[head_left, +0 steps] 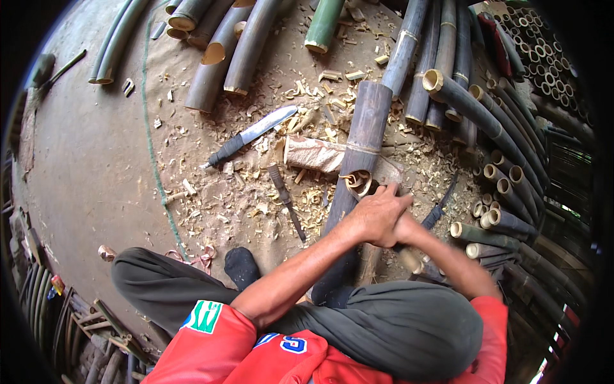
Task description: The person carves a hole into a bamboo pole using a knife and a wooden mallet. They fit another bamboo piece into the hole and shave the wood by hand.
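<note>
A dark bamboo pole [369,128] slants up in front of me, with an open notch cut in its side. Pale curled shavings [354,181] hang at the notch. Just below that opening, my left hand [378,214] is closed, with its fingers beside the cut. My right hand [407,229] is closed against it, slightly blurred. Whatever the two hands grip is hidden between them. Under the pole lies a short log [313,154] with a crumpled pale covering. The pole's lower part runs down between my legs.
Left of the log lies a large knife [256,134] with a wrapped handle. Nearer me is a narrow, dark-handled blade [286,201]; another knife [441,205] lies at right. Shavings litter the ground. Bamboo poles [486,118] crowd the right, with more bamboo tubes [252,48] at the far side.
</note>
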The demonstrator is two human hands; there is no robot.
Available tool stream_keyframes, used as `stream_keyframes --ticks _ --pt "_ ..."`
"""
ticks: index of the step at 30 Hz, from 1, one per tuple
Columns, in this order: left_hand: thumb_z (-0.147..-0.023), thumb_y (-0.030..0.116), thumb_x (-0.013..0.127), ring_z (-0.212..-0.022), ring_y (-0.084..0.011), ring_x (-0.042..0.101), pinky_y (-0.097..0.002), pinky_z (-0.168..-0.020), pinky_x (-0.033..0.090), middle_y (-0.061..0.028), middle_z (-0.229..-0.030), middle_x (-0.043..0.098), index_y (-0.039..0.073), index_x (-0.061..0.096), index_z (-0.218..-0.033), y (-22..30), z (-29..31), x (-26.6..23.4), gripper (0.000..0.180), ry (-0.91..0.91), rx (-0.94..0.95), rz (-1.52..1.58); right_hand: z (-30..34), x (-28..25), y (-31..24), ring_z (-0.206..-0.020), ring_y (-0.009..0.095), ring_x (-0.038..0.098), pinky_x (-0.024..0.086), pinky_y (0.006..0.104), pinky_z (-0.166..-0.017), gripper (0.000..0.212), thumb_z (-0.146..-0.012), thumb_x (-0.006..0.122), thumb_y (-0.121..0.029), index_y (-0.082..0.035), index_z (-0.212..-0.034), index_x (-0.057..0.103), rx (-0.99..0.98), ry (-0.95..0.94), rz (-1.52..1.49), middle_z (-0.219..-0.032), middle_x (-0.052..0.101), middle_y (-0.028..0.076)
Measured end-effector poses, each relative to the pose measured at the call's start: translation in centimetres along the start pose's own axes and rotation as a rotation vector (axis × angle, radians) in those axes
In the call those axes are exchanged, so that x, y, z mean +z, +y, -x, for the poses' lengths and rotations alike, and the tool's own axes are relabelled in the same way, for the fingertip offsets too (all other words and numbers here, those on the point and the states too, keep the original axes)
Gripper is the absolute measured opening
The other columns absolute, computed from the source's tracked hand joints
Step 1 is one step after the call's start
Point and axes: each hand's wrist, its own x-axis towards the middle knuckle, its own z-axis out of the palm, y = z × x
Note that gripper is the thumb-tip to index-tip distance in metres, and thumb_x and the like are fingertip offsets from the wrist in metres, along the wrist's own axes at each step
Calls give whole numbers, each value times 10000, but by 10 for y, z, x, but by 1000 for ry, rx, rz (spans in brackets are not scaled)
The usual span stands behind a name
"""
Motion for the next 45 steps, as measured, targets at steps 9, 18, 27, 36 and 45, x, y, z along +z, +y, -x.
stream_keyframes --ticks 9,18,27,36,45 --pt "-754 101 755 -1275 -490 544 -552 -978 518 -321 -1351 553 4 407 -1501 20 127 -29 830 204 -375 -87 0 49 -110 -1220 210 586 489 414 -1049 376 -1139 408 -440 -119 -1292 531 122 234 -2095 -1228 596 86" --pt "-800 118 732 -790 -317 728 -421 -649 578 -170 -852 691 -35 592 -995 45 100 -115 284 -202 -372 -1042 -38 54 -95 -1143 280 701 594 441 -985 360 -1112 485 -299 -38 -1339 583 207 -144 -2358 -1277 691 163" --pt "-650 139 809 -836 -349 740 -475 -753 584 -191 -831 728 15 707 -911 -37 88 -134 306 -355 -570 -449 -46 24 -83 -1073 359 728 609 449 -992 349 -1071 535 -191 106 -1249 576 401 -126 -2218 -1232 683 264" --pt "-761 151 825 -875 -422 734 -490 -787 591 -288 -883 711 -116 590 -1172 -3 89 76 544 335 -760 274 -34 -31 -24 -715 281 755 661 350 -564 304 -1016 594 -222 65 -1068 678 640 -364 -1138 -997 723 240" --pt "-723 60 735 -759 -330 746 -418 -679 584 -177 -770 709 -34 619 -934 54 89 -114 258 -280 -352 -859 -24 43 -89 -1145 343 708 592 452 -1010 411 -1089 540 -303 25 -1329 607 303 -210 -2388 -1292 688 201"
